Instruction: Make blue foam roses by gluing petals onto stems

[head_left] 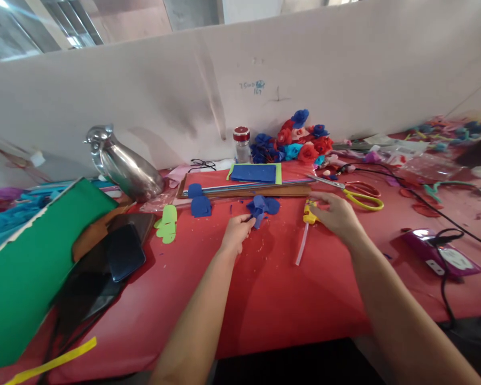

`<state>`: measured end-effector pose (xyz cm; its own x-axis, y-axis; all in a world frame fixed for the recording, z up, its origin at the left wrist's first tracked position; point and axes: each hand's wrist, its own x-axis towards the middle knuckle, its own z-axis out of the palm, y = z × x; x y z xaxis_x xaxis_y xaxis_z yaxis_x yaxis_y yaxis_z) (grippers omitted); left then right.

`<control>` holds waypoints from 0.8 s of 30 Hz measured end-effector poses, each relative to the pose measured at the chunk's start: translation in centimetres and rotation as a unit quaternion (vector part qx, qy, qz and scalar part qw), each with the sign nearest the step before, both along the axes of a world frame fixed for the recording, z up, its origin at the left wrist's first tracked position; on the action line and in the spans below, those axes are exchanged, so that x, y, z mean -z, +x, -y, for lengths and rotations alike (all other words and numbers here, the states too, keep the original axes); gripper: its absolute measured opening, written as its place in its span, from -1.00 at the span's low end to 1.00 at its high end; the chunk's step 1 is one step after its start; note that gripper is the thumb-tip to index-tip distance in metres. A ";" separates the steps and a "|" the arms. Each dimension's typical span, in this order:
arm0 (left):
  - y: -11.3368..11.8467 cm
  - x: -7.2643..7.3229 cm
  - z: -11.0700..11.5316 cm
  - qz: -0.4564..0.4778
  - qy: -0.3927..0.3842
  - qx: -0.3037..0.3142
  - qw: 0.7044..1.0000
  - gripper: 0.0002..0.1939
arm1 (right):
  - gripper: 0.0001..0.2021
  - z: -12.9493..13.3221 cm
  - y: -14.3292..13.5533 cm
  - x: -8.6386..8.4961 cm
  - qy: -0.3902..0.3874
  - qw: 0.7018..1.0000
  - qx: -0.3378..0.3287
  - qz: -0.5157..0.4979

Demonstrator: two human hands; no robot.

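Pinched in my left hand (237, 234) are blue crepe paper petals (258, 207), just above the red table near its middle. My right hand (336, 215) is at a small yellow glue gun (310, 213), its thumb and fingers closed on the body. A clear glue stick (302, 245) sticks out of the gun's rear towards me. More cut blue petals (201, 206) lie left of my left hand, with lime green petals (167, 224) farther left. Scissors (361, 195) with red and yellow handles rest beyond my right hand.
Paper sheets with a blue stack (253, 172) on top lie behind my hands. Paper flowers (292, 141) and a red-lidded jar (241, 143) stand by the wall. At left are a steel jug (122, 166), a phone (125, 252) and a green board (36, 283); at right, a purple power strip (443, 254) with cords.
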<state>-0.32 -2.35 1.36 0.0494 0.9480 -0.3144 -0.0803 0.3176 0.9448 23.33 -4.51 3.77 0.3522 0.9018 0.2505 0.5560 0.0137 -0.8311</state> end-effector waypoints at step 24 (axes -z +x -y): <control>-1.1 -0.1 -1.3 -0.403 0.144 0.088 0.900 -0.77 | -0.59 4.9 -0.7 -0.4 -0.173 0.979 -0.103 0.029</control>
<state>-1.46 -1.09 1.42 0.0718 0.9957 -0.0583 0.6944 -0.0079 0.7195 22.61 -9.43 4.15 0.1477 0.9867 -0.0685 0.6180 -0.1461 -0.7724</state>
